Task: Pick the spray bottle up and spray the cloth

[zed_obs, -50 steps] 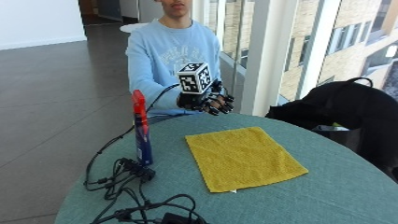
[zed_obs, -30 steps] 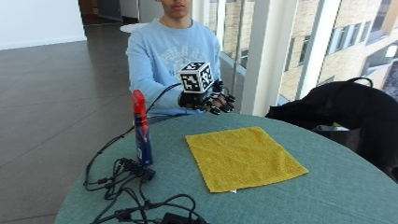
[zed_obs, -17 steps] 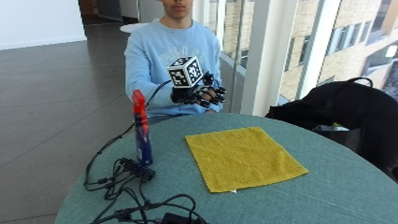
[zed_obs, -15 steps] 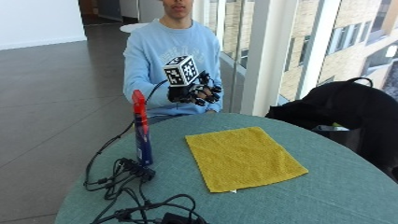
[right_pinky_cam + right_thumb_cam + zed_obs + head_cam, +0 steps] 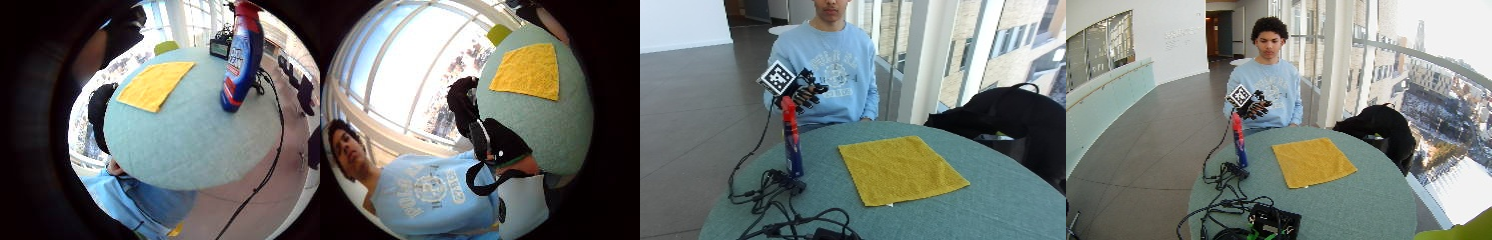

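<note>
Gloved right hand (image 5: 806, 94) raised above table (image 5: 1013, 210), just above and behind spray bottle (image 5: 792, 137) top, not touching; fingers loosely spread, holding nothing. Bottle upright near table edge, beside cable bundle (image 5: 776, 182). Yellow cloth (image 5: 899, 169) flat mid-table, well apart from bottle. Black bag (image 5: 1013, 117) off far table edge. Palm view: bottle (image 5: 241, 55) close, standing on table.

Daylight pours in from the tall windows (image 5: 1365, 60) beside the round table (image 5: 1013, 210) — bright, even, with only soft shadows. Window glare washes out the thumb-side palm view — both palm views bend strongly toward dark edges.
</note>
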Demonstrator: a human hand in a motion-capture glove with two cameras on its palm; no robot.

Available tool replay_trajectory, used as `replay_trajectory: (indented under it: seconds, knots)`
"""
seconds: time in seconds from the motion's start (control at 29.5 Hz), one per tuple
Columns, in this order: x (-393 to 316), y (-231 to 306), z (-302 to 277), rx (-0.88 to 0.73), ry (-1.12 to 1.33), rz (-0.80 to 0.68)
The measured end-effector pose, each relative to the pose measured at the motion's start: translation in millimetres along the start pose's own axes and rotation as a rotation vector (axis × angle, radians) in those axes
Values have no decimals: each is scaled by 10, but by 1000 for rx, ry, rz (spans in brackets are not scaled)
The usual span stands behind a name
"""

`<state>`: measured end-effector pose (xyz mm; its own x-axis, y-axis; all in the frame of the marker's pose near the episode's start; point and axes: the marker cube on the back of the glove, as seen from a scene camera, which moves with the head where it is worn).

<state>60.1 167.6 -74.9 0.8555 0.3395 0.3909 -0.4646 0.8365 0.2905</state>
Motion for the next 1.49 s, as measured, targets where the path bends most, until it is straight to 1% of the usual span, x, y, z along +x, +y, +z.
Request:
replay_trajectory:
  seconds: [0.07,0.2,0.3,0.44,0.51,0.64,1.02,1.25,1.49]
  knots:
    - [183,7,-110,17,-22,-11]
    - [544,-43,-301,44,-89,50]
    - [794,-92,-392,67,-137,64]
    - [1045,-314,-431,150,-205,176]
    - [1135,-432,-434,167,-252,219]
    - [1292,-660,-399,178,-354,258]
    - [1468,-964,-111,150,-465,291]
    - [1504,-1020,45,211,-406,304]
    - [1582,-1161,56,366,-323,314]
